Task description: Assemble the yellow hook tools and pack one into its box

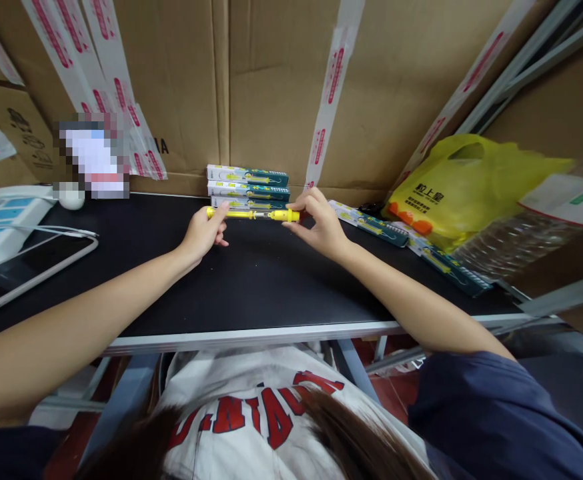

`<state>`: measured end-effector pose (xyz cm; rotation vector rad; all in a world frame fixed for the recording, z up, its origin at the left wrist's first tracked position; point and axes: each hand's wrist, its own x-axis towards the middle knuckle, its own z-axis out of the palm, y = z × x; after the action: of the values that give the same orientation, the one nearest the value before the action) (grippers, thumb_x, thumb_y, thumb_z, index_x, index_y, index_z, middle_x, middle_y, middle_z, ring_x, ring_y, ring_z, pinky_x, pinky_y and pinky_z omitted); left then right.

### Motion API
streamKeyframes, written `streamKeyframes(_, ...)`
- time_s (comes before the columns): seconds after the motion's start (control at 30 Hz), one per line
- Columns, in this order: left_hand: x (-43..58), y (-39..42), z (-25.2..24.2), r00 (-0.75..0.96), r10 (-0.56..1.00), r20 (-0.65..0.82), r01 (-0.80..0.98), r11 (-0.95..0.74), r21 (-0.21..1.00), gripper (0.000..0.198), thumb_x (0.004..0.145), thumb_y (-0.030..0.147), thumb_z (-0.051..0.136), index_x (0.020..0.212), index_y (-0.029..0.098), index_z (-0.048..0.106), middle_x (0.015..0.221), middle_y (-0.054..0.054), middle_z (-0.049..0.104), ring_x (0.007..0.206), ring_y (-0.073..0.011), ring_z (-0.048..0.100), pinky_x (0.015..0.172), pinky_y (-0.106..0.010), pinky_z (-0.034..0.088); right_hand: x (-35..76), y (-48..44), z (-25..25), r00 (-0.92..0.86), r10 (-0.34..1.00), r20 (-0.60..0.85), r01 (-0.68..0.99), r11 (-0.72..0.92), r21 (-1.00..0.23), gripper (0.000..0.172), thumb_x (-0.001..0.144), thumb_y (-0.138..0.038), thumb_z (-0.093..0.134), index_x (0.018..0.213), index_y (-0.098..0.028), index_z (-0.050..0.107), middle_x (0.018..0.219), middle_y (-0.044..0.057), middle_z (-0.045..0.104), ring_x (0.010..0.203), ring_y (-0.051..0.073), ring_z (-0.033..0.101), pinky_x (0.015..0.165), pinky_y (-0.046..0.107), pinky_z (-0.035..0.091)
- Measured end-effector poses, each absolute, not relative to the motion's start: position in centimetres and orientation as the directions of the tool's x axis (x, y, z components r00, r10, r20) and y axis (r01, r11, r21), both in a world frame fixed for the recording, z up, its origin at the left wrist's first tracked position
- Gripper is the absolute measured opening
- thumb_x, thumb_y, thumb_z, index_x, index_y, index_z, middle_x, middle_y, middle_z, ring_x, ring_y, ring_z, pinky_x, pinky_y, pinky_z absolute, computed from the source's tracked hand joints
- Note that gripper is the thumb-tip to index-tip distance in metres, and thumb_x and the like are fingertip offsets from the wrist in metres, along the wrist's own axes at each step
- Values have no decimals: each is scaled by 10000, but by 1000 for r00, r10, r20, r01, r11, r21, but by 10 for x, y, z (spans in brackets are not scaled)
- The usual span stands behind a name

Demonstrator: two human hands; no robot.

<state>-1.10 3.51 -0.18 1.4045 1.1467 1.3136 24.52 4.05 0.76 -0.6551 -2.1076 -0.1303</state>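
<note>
A slim yellow pen-shaped tool is held level above the black tabletop, with a dark and metallic section along its middle. My left hand is closed on its left end, thumb along the top. At the other end, my right hand pinches the thick yellow tip between thumb and fingers. Just behind the tool, several printed boxes in white and dark green lie in a stack, showing pictures of a yellow tool. The lowest box is partly hidden by the tool and my left thumb.
To the right lie more such boxes, beside a yellow plastic bag and a clear plastic bottle. On the left are a white power strip, cables and a white-framed device. Taped cardboard walls the back.
</note>
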Motion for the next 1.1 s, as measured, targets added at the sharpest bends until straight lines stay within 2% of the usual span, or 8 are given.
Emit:
streamKeyframes(0.23, -10, 34, -2, 34, 980, 195, 76, -197, 977, 354, 917, 501, 546, 797, 195, 416, 576, 89, 417, 392, -32, 377, 442, -181, 526, 241, 40, 0, -434, 491, 756, 472, 838, -274, 177, 901, -302, 575, 1003, -228, 450, 905, 40, 568, 749, 170, 585, 672, 332, 538)
streamKeyframes(0.4, -12, 34, 0, 15, 983, 185, 100, -186, 978, 382, 894, 533, 563, 792, 200, 405, 580, 91, 420, 390, -29, 383, 456, -178, 531, 242, 35, 2, -463, 551, 694, 499, 810, -310, 217, 889, -325, 592, 1009, -235, 435, 731, -21, 531, 561, 126, 502, 554, 280, 445)
streamKeyframes(0.63, -12, 35, -2, 25, 988, 154, 76, -155, 985, 343, 923, 483, 538, 782, 192, 423, 564, 92, 414, 385, -28, 376, 453, -178, 528, 242, 32, 4, -481, 595, 644, 511, 787, -345, 233, 901, -362, 588, 1019, -239, 429, 599, -77, 447, 503, 109, 426, 533, 258, 375)
streamKeyframes(0.73, -11, 34, -1, 28, 987, 160, 69, -161, 985, 328, 935, 448, 533, 769, 190, 417, 554, 93, 406, 384, -30, 367, 447, -186, 526, 244, 35, 6, -485, 587, 648, 526, 788, -319, 238, 883, -360, 614, 1003, -234, 451, 608, -76, 437, 513, 100, 403, 533, 248, 361)
streamKeyframes(0.87, -8, 33, 1, 28, 985, 170, 66, -171, 983, 335, 904, 460, 584, 789, 194, 416, 560, 95, 419, 389, -34, 384, 455, -192, 521, 246, 37, 8, -501, 591, 633, 546, 783, -298, 235, 850, -358, 658, 962, -217, 506, 729, -28, 538, 590, 107, 465, 560, 252, 384)
streamKeyframes(1.0, -11, 42, -4, 57, 963, 265, 130, -270, 954, 406, 898, 583, 514, 856, 180, 482, 621, 30, 554, 522, -98, 578, 639, -281, 583, 247, 41, 11, -454, 642, 618, 472, 762, -445, 232, 879, -400, 626, 975, -207, 540, 815, -2, 572, 618, 109, 520, 575, 263, 448)
streamKeyframes(1.07, -14, 46, -10, 93, 925, 369, 254, -380, 889, 524, 919, 642, 389, 1034, 152, 539, 835, -81, 693, 816, -185, 699, 859, -365, 560, 250, 46, 13, -373, 698, 611, 386, 716, -582, 304, 872, -488, 627, 958, -214, 528, 766, -15, 555, 574, 103, 524, 530, 257, 471)
streamKeyframes(1.1, -15, 46, -13, 122, 906, 404, 359, -420, 833, 596, 922, 652, 349, 1171, 141, 529, 1021, -136, 711, 1016, -228, 683, 971, -404, 506, 253, 49, 16, -319, 723, 612, 336, 691, -641, 353, 853, -540, 635, 944, -220, 517, 718, -29, 538, 544, 99, 516, 506, 254, 480)
